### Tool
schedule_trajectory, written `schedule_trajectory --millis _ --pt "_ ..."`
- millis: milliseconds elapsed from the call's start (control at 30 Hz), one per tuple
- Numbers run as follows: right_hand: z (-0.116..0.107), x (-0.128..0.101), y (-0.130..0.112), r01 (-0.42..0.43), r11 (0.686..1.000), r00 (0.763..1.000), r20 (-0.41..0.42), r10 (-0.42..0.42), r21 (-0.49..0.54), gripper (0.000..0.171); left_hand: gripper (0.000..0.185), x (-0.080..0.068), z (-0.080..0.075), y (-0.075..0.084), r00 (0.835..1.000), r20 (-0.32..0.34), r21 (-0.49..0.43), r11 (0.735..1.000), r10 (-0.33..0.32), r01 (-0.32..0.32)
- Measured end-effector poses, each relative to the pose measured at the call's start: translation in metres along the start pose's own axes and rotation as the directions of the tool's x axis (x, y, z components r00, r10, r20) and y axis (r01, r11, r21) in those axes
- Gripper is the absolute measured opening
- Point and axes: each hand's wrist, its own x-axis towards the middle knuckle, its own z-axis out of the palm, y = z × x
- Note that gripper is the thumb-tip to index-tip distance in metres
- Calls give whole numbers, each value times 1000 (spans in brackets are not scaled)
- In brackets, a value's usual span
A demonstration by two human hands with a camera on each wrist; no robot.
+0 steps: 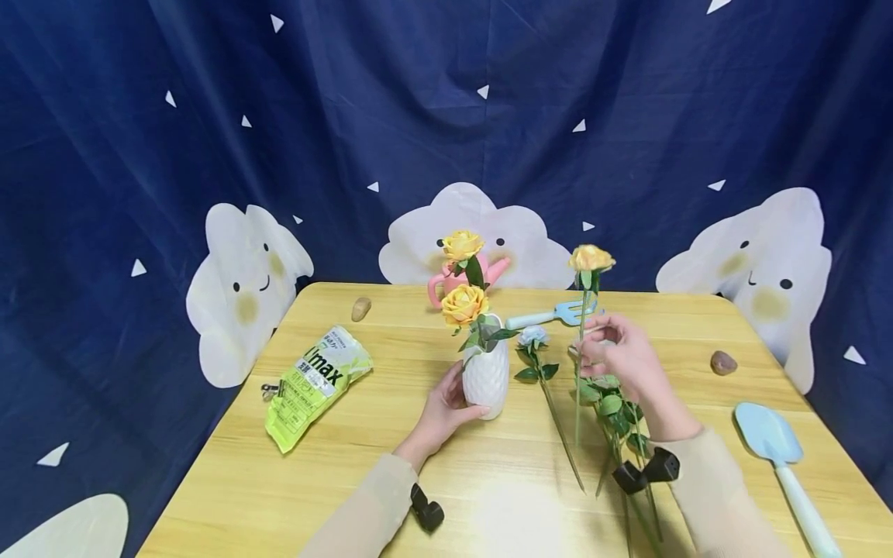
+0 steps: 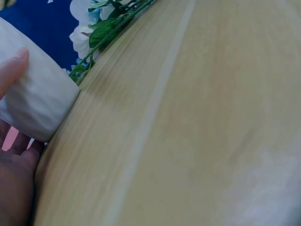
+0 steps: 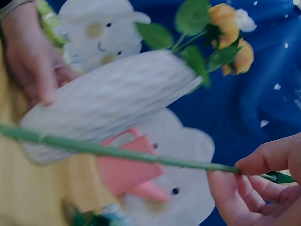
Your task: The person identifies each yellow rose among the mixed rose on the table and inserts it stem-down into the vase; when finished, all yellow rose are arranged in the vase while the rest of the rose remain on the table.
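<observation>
Two yellow roses [image 1: 464, 305] already stand in the vase [image 1: 486, 384] the left hand [image 1: 444, 404] grips; a third rose [image 1: 592, 258], pinched by the right hand [image 1: 619, 353], and leafy stems [image 1: 610, 404] toward the counter's [image 1: 244, 496] near edge remain outside.

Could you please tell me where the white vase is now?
In the head view, the white vase stands just right of centre, held by the left hand, with the pale blue rose lying to its right.
</observation>
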Motion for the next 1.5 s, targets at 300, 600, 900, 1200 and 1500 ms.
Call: schedule_trajectory --millis 300,600,900,1200,1500 --pt "11 19 -56 143 981 990 -11 -143 131 21 82 1 -1 -1 1000 -1 4 1000 -5 5" --pt "35 40 -106 250 940 968 -86 -236 234 22 83 1 -2 -2 1000 7 -7 1000 3 -3" --pt "58 61 -123 281 930 956 -149 -251 239 19 84 0 -2 -4 1000 8 -31 999 8 -8" --pt "66 72 -118 323 917 939 -197 -280 236 21 83 0 0 -4 1000 5 -34 999 6 -6" --pt "76 68 -89 398 912 915 -116 -387 96 19 83 0 0 -2 1000 6 -20 1000 0 0"
